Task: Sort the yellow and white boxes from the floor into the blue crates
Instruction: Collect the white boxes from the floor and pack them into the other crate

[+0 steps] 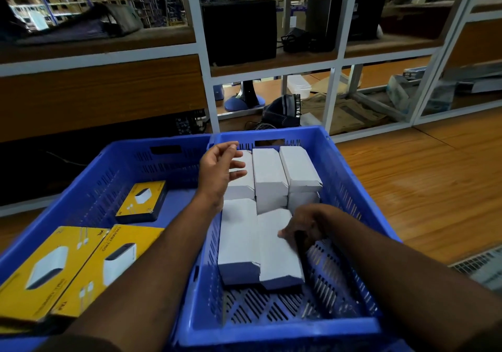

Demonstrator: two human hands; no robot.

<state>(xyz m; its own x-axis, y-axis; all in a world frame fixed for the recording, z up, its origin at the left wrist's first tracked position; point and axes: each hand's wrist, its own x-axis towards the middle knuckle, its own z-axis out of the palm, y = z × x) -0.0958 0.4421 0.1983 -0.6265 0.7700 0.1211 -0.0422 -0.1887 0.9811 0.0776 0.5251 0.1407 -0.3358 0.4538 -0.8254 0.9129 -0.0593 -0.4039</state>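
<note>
Nearest to me on the left, two big yellow boxes (51,270) lie flat side by side in the left blue crate (89,188), glossy card printed with a white device. Farther back in that crate a smaller yellow box (142,201) with dark sides sits tilted against the floor of the crate. Its walls are hard plastic, slotted with rows of narrow vents.

Both of my bare forearms reach forward. My left hand (220,171) hovers over the wall where the two crates meet, fingers loosely spread, gripping nothing, just above the rear white boxes.

Right beside it, touching, stands the right blue crate (350,178), same vented plastic, with a perforated floor bare at the near end. White boxes (269,172) fill its far half: plain matte card, oblong, packed in rows, three across the back, more below them. Two longer ones lie nearest me. My right hand (304,226) curls over the far end of the front-right white box (277,259), thumb and fingers pinching it as it rests slightly askew beside its neighbour.

Wooden floor (423,188) runs to the right.
</note>
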